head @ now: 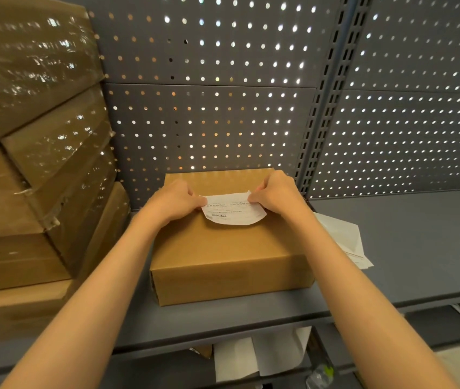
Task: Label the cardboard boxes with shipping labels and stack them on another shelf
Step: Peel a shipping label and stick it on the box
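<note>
A brown cardboard box [231,248] lies flat on the grey shelf [419,248], in the middle of the view. Over its top I hold a white shipping label [233,210] with printed text and a barcode. My left hand [177,202] pinches the label's upper left corner. My right hand [275,196] pinches its upper right corner. The label sags in a curve between them, its lower edge against the box top.
A tall stack of taped brown boxes [35,153] fills the left side of the shelf. White paper sheets [346,240] lie right of the box. A perforated grey back panel [223,94] closes the rear. More papers [251,357] sit on the lower shelf.
</note>
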Demonstrator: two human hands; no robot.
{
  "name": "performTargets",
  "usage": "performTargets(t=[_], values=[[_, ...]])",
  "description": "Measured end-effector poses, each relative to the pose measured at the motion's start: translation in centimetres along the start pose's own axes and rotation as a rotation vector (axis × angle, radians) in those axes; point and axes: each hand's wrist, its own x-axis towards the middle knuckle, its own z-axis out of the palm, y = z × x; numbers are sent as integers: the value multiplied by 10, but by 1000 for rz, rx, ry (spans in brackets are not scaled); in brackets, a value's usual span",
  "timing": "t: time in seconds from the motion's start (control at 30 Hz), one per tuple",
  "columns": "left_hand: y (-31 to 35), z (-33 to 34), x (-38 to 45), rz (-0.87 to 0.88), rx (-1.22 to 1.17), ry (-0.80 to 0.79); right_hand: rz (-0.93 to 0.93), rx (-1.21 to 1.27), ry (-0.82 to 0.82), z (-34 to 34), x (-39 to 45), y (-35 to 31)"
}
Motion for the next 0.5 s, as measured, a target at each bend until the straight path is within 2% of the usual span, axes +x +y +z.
performTargets(t=[0.23, 0.43, 0.5], values=[[6, 0, -2, -13, 181, 7, -31, -201, -24, 2, 4, -4], [12, 2, 0, -7, 321, 25, -31, -265, -30, -4, -1, 2], [16, 2, -2, -2, 415, 75, -13, -226, -36, -7, -2, 5]])
